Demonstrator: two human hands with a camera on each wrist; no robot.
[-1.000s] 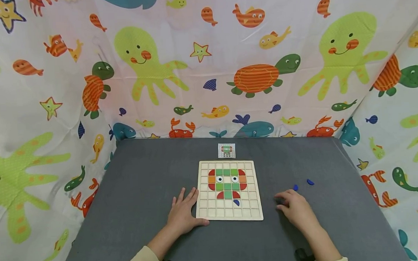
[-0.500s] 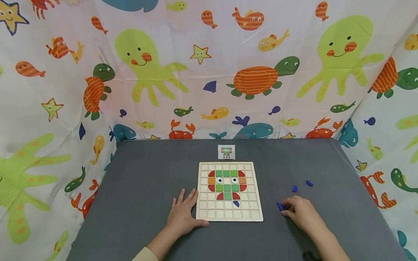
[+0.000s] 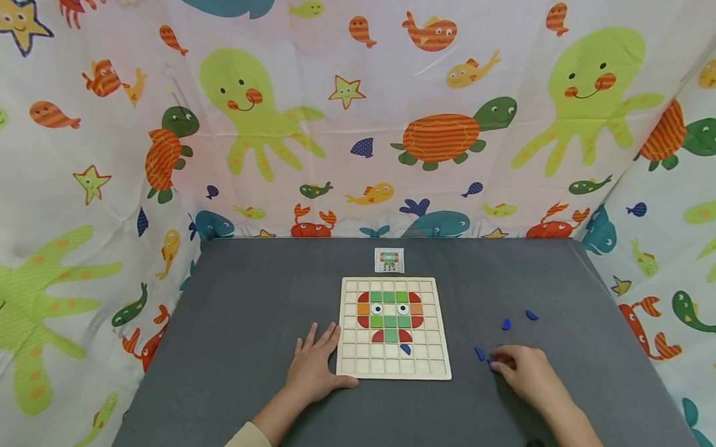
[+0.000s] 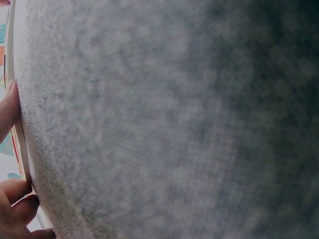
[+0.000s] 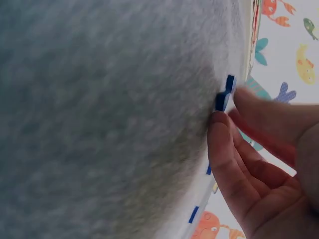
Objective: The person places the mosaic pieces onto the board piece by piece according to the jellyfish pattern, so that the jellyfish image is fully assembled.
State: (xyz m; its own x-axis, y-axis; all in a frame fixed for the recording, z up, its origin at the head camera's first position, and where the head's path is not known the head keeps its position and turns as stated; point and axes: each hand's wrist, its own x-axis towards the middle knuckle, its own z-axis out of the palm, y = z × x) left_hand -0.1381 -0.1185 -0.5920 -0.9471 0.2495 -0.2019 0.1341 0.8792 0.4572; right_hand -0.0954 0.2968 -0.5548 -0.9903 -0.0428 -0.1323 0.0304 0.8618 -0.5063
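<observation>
A square wooden grid board (image 3: 432, 353) lies on the grey table, with red, green and orange tiles and two eye tiles forming a figure. One blue tile (image 3: 405, 349) sits below the figure. My left hand (image 3: 315, 365) rests with spread fingers along the board's left edge, its thumb at the front corner. To the board's right, my right hand (image 3: 528, 371) pinches a small blue tile (image 5: 222, 101) between thumb and index fingertip. Another blue tile (image 3: 480, 354) lies just left of those fingertips, and part of one more shows behind them.
Two more blue tiles, a nearer one (image 3: 506, 324) and a farther one (image 3: 532, 315), lie beyond the right hand. Behind the board is a small pattern card (image 3: 389, 260). A curtain (image 3: 330, 145) printed with sea animals closes off the table's back and sides.
My right hand has drawn slightly right and toward the body, uncovering a blue tile on the table that it hid at first. The left hand and the board keep their places.
</observation>
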